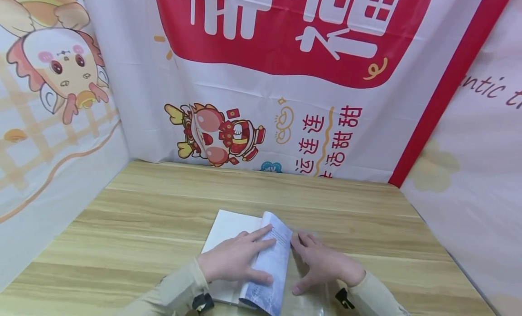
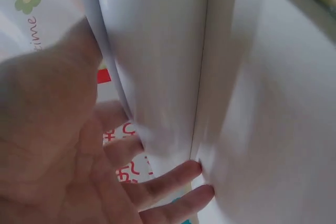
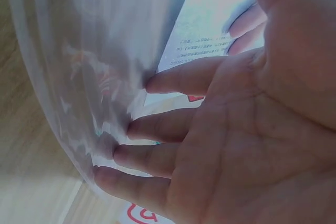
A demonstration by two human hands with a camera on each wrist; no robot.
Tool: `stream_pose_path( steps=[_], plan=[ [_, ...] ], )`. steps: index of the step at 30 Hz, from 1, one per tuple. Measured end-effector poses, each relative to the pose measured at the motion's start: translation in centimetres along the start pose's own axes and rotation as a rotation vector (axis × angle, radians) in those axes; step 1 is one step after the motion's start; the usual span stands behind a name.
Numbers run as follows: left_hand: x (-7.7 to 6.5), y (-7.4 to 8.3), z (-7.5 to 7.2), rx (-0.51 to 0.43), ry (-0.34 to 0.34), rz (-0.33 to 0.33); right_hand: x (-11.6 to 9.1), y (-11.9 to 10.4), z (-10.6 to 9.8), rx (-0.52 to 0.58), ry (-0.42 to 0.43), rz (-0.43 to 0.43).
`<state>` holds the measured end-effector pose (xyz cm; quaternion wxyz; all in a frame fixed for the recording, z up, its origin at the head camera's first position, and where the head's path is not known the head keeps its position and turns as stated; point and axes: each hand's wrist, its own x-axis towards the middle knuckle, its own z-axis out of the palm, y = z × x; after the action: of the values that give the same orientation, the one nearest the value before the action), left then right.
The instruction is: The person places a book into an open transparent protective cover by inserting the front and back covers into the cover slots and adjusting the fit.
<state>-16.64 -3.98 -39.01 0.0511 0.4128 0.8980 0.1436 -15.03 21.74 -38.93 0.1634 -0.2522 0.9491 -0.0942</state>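
Note:
A book lies open on the table, its blank white page (image 1: 229, 227) to the left. The bluish printed cover (image 1: 277, 257) curves up along its middle, with small text near the top. My left hand (image 1: 234, 259) rests on this cover, fingers spread and thumb lower down. In the left wrist view, two fingertips (image 2: 202, 195) touch the white surface by the fold. My right hand (image 1: 322, 264) lies just right of the cover's edge, fingers fairly straight. Its fingertips (image 3: 118, 153) press a clear plastic sheet (image 3: 58, 72), which extends beside the book.
The wood-grain table (image 1: 122, 234) spreads around the book. A printed cloth (image 1: 244, 89) with red and white patterns hangs behind it. Patterned cloth walls (image 1: 61, 157) close in the left and right sides.

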Motion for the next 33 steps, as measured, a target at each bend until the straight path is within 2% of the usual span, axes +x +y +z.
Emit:
stream_pose_path(
  steps=[5, 10, 33],
  plan=[
    [-0.29, -0.51, -0.31, -0.011, -0.061, 0.058, 0.05, 0.04, 0.13, -0.007, 0.002, 0.002],
    [-0.37, -0.66, -0.23, -0.003, -0.066, 0.084, 0.06, 0.06, 0.06, 0.013, 0.001, 0.006],
    [-0.37, 0.23, 0.26, 0.112, -0.026, -0.025, 0.07, 0.00, -0.01, 0.039, -0.002, 0.019]
  ],
)
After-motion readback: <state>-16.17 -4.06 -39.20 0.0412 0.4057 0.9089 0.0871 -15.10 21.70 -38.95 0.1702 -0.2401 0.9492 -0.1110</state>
